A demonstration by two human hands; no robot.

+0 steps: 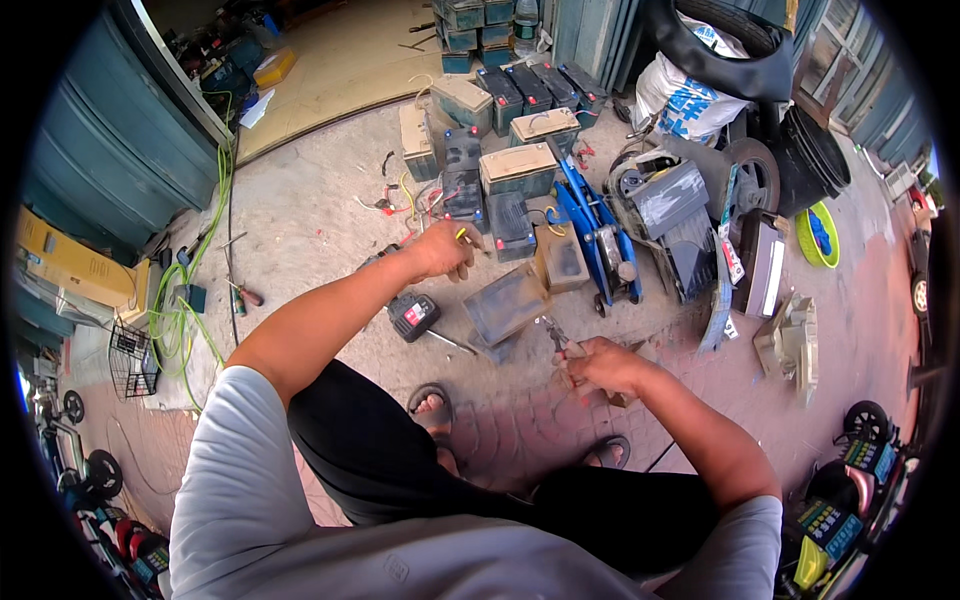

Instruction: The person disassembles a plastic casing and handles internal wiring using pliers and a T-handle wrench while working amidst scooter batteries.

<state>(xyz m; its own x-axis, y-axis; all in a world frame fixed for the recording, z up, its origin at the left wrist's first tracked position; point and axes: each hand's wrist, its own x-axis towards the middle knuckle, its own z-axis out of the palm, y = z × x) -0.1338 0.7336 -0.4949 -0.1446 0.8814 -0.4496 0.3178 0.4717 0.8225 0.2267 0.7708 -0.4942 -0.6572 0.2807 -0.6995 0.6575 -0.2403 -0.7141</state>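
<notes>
My right hand [608,366] is closed around a pair of pliers [555,330], their jaws pointing toward a dusty battery [507,303] in front of me. My left hand [445,250] hovers beyond that battery's far left side, fingers curled down. A small yellow tip [461,234] shows at its fingers; what it belongs to is hidden. Between my left forearm and the battery lies a cordless power tool [412,316] with a dark body and a red label, a thin metal rod beside it. A brown-topped battery [562,257] stands just behind the dusty one.
More batteries [518,170] with loose wires stand farther back. A blue floor jack [600,235] and a grey plastic scooter body [675,215] are at the right, near a green basin [818,235]. Green cable [180,325] and screwdrivers [240,297] lie at the left. My sandalled feet are close below.
</notes>
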